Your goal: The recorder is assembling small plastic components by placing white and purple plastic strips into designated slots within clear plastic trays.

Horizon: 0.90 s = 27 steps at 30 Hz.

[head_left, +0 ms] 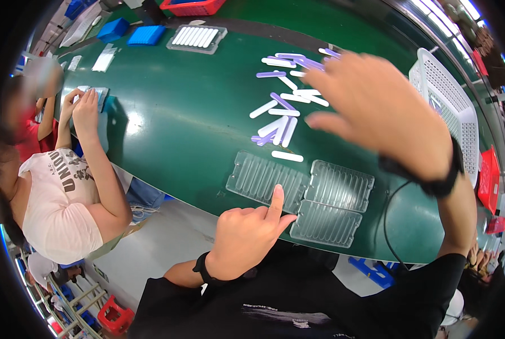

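Three clear plastic trays with parallel slots lie close together at the near edge of the table. My left hand (pixel 245 236) is over the near edge of the left tray (pixel 263 176), index finger and thumb stretched apart, other fingers curled, nothing in it. The upper right tray (pixel 343 183) and lower right tray (pixel 327 225) have bare slots. Beyond them, white and purple rounded strips (pixel 284 112) lie loosely scattered and overlapping. Above their right side is my right hand (pixel 385 101), blurred, its thumb and fingers apart. It hides part of the strips; I see nothing held.
A white perforated basket (pixel 468 110) stands at the right, with a red bin (pixel 488 181) beyond it. A cable (pixel 386 226) runs over the near edge. At the far left are a tray of white strips (pixel 197 38) and a blue tray (pixel 145 35). A co-worker (pixel 66 203) handles something there.
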Motion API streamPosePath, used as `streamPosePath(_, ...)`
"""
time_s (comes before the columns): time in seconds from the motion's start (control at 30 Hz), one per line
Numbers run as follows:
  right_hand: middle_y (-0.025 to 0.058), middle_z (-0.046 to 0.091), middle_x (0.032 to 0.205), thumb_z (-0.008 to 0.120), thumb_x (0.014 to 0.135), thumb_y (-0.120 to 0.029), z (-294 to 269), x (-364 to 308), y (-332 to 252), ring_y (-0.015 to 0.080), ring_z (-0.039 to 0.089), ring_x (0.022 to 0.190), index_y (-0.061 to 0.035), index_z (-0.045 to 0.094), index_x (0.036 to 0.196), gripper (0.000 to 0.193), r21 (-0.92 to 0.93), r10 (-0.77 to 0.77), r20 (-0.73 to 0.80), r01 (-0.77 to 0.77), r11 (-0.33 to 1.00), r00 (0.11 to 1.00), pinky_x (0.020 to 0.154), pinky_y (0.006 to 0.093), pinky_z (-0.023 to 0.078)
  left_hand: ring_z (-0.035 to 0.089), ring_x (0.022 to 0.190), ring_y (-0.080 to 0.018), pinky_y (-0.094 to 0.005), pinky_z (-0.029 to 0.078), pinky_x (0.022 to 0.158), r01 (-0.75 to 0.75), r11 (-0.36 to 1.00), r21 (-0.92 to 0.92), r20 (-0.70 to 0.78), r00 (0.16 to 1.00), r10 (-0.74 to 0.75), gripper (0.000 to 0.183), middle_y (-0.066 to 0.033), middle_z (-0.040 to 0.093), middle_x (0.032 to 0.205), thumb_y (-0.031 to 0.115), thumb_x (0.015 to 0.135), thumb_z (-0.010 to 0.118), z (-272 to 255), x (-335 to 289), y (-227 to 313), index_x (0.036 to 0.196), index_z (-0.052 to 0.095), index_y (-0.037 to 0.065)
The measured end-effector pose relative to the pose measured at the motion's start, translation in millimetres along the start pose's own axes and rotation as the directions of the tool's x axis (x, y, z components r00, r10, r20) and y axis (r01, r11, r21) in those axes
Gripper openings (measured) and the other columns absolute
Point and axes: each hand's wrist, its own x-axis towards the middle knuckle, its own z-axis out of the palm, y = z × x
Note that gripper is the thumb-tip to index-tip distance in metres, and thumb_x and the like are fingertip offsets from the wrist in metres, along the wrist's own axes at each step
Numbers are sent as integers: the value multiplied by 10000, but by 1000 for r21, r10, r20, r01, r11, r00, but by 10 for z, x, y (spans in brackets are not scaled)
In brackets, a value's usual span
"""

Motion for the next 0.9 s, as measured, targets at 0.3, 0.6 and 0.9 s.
streamPosePath(0.3, 233, 512, 1453, 918, 581, -567, 301, -1419, -627, 362, 529, 1293, 31, 407, 1548, 1247, 236, 154, 163, -190, 953, 975, 1063, 445, 457, 404, 381, -145, -309, 330, 401, -87, 995, 41, -20, 996, 88, 548, 31, 432, 501, 331, 876, 846, 130, 171, 202, 1267, 707, -26)
streamPosePath(0.6, 178, 344, 1662, 963, 563, -456, 610, -1808, -551, 440, 375, 1477, -163, 462, 1581, 1171, 426, 275, 156, -315, 848, 949, 1201, 570, 355, 480, 393, -181, -329, 366, 415, -120, 992, -33, 17, 993, 121, 511, 13, 481, 502, 353, 900, 815, 208, 315, 298, 1252, 718, -4)
streamPosePath(0.9, 199, 377, 1623, 936, 567, -402, 626, -1848, -449, 420, 441, 1393, -137, 512, 1541, 1095, 474, 240, 94, -255, 843, 966, 1155, 532, 405, 621, 542, -277, -387, 447, 506, -152, 983, -108, 311, 934, 178, 400, -41, 677, 658, 353, 955, 741, -176, 629, -142, 1347, 713, 280)
